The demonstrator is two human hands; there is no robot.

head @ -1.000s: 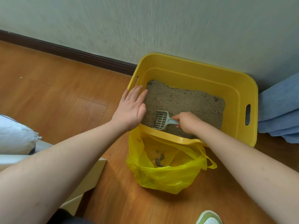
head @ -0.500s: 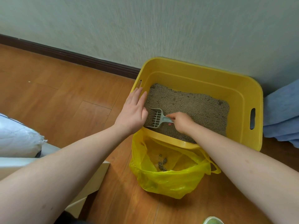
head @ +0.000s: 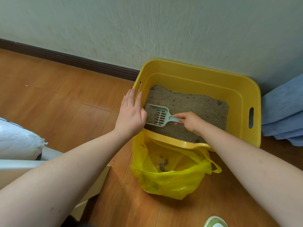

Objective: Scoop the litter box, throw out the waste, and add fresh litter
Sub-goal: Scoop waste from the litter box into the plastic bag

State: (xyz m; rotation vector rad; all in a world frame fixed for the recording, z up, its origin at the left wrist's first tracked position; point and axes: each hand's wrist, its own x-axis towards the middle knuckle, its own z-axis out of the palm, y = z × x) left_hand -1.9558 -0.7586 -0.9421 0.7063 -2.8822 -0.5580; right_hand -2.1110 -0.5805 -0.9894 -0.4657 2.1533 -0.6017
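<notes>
in one litter box, right hand grips one scoop; left hand flat, released.

A warm brown wood-plank floor meets a pale textured wall along a dark brown baseboard. Folded blue cloth lies at right; a white crinkled sack at left.

The litter box is smooth, glossy yellow plastic holding coarse, matt grey-brown granular litter. The slotted scoop is matt pale-green plastic. At 6 o'clock, the waste bag is thin, crinkled, translucent yellow plastic. The floor is satin-finished wood laminate.
</notes>
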